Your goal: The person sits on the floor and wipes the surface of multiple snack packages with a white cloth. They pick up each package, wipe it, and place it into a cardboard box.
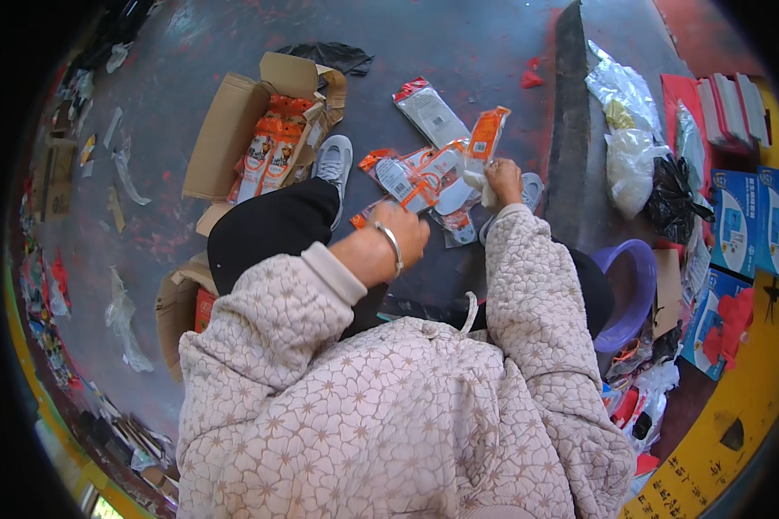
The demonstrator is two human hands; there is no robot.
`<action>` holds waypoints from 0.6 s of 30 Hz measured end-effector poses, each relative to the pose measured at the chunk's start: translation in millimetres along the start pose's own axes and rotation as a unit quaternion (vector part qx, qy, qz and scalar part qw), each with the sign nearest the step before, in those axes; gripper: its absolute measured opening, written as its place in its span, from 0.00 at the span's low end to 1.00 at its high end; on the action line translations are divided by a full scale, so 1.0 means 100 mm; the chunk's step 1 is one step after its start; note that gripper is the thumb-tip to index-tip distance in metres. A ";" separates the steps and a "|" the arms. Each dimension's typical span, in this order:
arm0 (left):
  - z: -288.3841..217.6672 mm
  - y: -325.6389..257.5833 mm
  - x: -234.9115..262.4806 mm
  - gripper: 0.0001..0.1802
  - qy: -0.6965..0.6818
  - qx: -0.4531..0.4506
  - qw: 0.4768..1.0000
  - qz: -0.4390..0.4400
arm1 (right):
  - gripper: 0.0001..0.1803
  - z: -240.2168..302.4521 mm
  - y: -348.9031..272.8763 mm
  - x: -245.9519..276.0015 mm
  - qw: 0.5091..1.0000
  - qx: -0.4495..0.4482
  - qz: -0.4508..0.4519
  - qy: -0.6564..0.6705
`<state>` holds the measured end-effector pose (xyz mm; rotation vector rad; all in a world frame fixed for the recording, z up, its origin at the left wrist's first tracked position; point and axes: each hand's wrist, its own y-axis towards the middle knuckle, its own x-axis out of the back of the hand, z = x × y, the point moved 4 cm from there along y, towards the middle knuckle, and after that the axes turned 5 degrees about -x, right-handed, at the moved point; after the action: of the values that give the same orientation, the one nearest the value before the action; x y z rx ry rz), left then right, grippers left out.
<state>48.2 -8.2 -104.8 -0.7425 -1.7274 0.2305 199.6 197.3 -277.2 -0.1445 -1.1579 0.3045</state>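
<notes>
My right hand [504, 183] is closed at the side of an orange-and-clear packet [486, 134], with crumpled whitish material by the fingertips. My left hand [398, 238], wearing a silver bangle, has its fingers curled in; what they grip is hidden under the hand. Just beyond it lies a loose pile of clear plastic packets [395, 180] with orange printing, holding what look like white insoles. A flat grey-white pack [431, 112] with a red end rests on the floor behind the pile.
An open cardboard box [221, 138] holds orange packets [273, 143] at my left foot. Another carton [182, 303] stands beside my left leg. At right are a purple basin [636, 294], plastic bags [627, 164], a black bag [673, 195] and blue boxes [736, 221]. Plastic scraps [125, 320] litter the left floor.
</notes>
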 end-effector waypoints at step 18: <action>-0.36 -2.75 1.95 0.23 -0.345 -0.286 0.463 -0.765 | 0.07 1.27 -0.76 2.23 0.857 0.218 -0.007 0.466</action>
<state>-39.3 -116.2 204.8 0.8984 -2.5643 -1.5796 177.6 188.9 -10.7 0.1171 -0.1048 0.4104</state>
